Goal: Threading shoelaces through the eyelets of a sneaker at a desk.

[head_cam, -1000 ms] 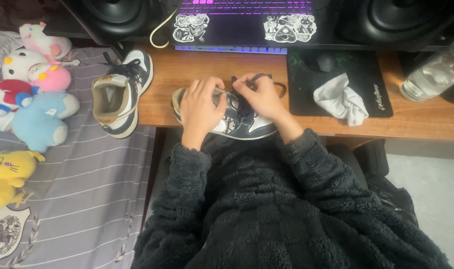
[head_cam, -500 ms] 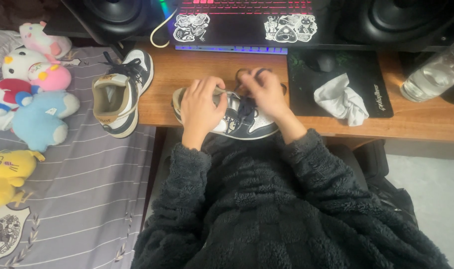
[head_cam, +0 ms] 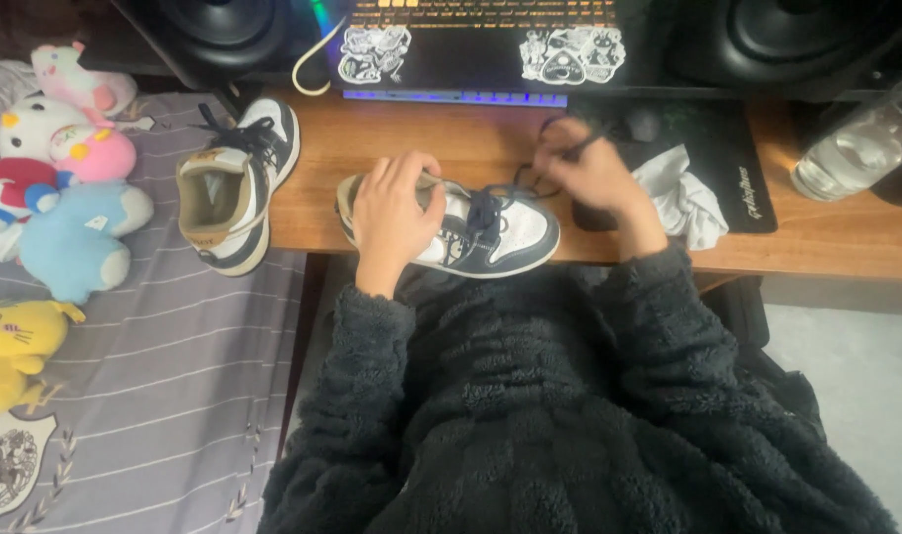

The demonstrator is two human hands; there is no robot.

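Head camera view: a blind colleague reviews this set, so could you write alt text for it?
A person in a dark fuzzy sweater laces a navy-and-white sneaker on a wooden desk: the left hand grips its heel end, and the right hand pulls a dark lace away from it. A matching sneaker lies to the left, by plush toys on a striped grey cover.

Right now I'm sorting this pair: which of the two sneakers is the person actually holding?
The sneaker lying at the desk's front edge: the left hand grips its heel while the right hand pulls its dark lace. The other sneaker sits untouched, farther left.
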